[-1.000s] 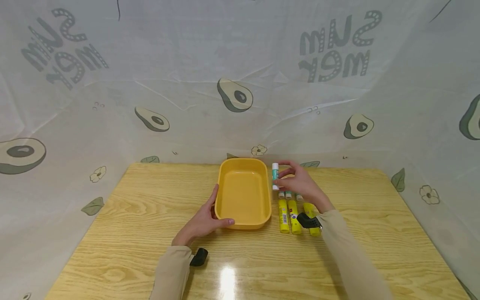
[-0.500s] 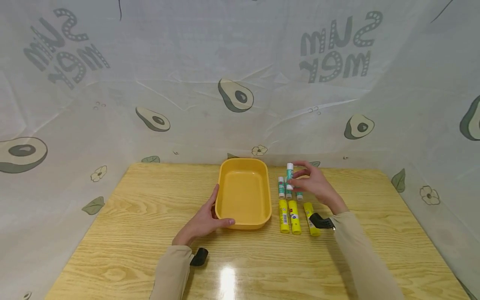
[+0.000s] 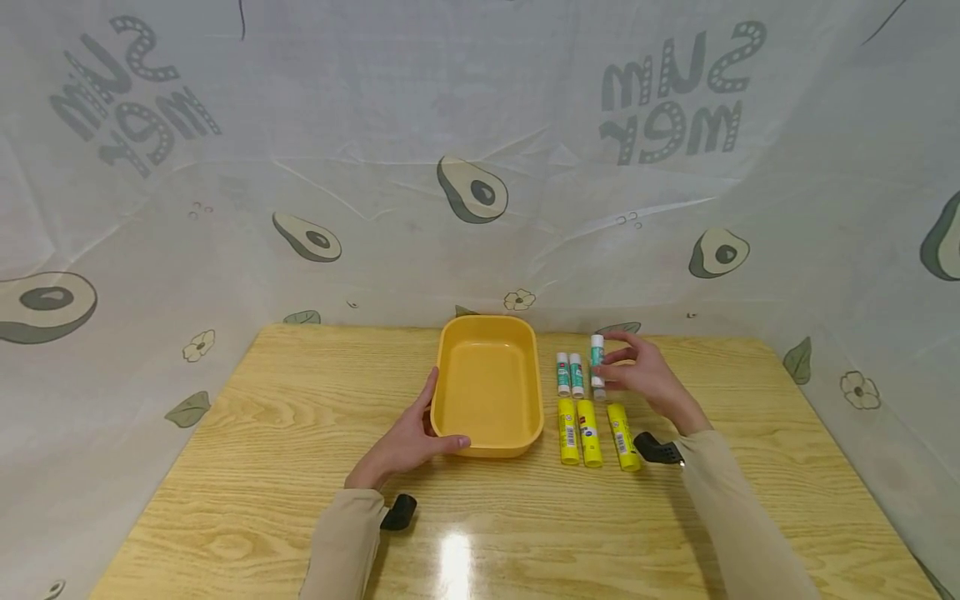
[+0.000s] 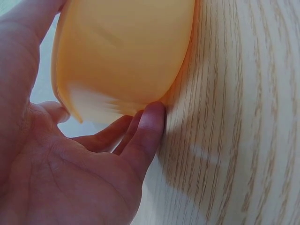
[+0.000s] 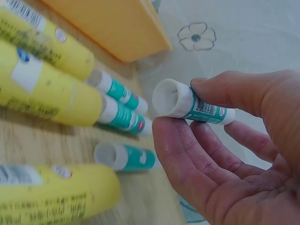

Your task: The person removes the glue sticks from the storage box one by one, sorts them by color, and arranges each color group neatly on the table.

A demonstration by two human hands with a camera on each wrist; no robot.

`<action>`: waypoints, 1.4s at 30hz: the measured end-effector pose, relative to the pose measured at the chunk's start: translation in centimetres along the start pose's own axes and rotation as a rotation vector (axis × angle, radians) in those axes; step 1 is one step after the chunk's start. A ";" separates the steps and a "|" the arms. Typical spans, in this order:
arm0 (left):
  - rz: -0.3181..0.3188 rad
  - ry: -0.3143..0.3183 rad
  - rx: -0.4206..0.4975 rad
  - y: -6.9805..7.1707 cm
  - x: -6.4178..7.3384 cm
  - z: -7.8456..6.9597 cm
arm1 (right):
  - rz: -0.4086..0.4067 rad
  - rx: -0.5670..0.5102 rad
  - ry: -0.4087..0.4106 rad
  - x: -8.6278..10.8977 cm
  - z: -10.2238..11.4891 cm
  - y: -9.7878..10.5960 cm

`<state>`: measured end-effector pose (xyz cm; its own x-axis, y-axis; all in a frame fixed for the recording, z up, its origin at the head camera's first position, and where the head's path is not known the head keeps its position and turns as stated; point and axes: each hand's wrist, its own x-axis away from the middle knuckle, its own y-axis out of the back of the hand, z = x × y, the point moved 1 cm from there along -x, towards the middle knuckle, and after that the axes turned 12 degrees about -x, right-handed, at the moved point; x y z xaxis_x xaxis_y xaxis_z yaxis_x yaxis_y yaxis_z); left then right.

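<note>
A white-and-teal glue stick (image 3: 597,360) is pinched upright between thumb and fingers of my right hand (image 3: 647,375). In the right wrist view, the held glue stick (image 5: 206,108) shows its hollow white end and a barcode. Below it lies another small glue stick (image 5: 130,157), mostly hidden in the head view. Two more small glue sticks (image 3: 577,375) lie side by side to the left. My left hand (image 3: 401,442) grips the near left corner of a yellow plastic tray (image 3: 487,452), thumb at the near rim, fingers along the left wall (image 4: 117,51).
Large yellow glue sticks (image 3: 589,433) lie nearer than the small ones, two close together and one yellow glue stick (image 3: 623,437) apart on the right. Everything sits on a wooden table (image 3: 300,467). A printed cloth (image 3: 375,167) hangs behind the table.
My right hand has moved to the right with the glue stick, from beside the tray to above the rightmost small glue stick, lowering slightly. The left hand and the tray stay in place.
</note>
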<state>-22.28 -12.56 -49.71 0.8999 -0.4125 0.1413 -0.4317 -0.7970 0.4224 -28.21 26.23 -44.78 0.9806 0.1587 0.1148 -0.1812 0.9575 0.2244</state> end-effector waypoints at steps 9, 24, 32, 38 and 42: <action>0.004 -0.018 0.008 -0.1 0.0 0.0 | -0.019 0.042 -0.026 0.1 -1.5 1.3; -0.007 -0.006 -0.003 -0.2 0.2 0.1 | -0.057 0.098 -0.109 -0.2 -2.8 2.5; -0.014 -0.003 0.000 -0.3 0.5 0.0 | -0.033 0.157 -0.119 -1.1 -4.2 2.8; -0.010 -0.013 0.014 -0.5 0.0 0.0 | -0.030 0.186 -0.122 -1.0 -4.3 3.0; -0.006 -0.010 0.024 -0.6 -0.1 0.3 | -0.020 0.193 -0.120 -1.1 -4.5 2.9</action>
<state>-22.13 -12.21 -50.24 0.9020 -0.4118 0.1296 -0.4275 -0.8101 0.4012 -29.50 29.90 -48.61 0.9704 0.0998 0.2201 -0.1843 0.8946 0.4070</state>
